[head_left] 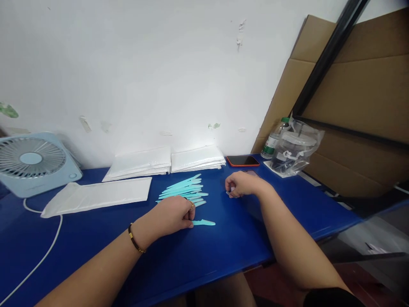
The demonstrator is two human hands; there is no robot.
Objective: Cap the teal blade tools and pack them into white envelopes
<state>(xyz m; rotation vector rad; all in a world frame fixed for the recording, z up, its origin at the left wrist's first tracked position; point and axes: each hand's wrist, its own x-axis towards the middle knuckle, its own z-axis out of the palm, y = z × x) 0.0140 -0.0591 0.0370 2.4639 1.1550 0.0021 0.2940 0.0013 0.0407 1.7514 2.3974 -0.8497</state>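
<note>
My left hand (172, 215) is closed in a pinch on the handle end of a turquoise eyebrow razor (204, 222). The razor lies low over the table, its other end pointing right. Just beyond that hand, several more turquoise razors (183, 186) are laid side by side in a fanned row, partly hidden by my fingers. To the right, my right hand (241, 184) has its fingers curled together at the table surface. A small whitish, translucent piece (232, 190) shows at its fingertips, too small to name.
Stacks of white padded envelopes (140, 163) lie against the wall, with a single envelope (102, 196) at left. A blue fan (35, 160) and its cable stand far left. At right are a phone (243, 160), a water bottle (274, 140) and a bagged cup (292, 149).
</note>
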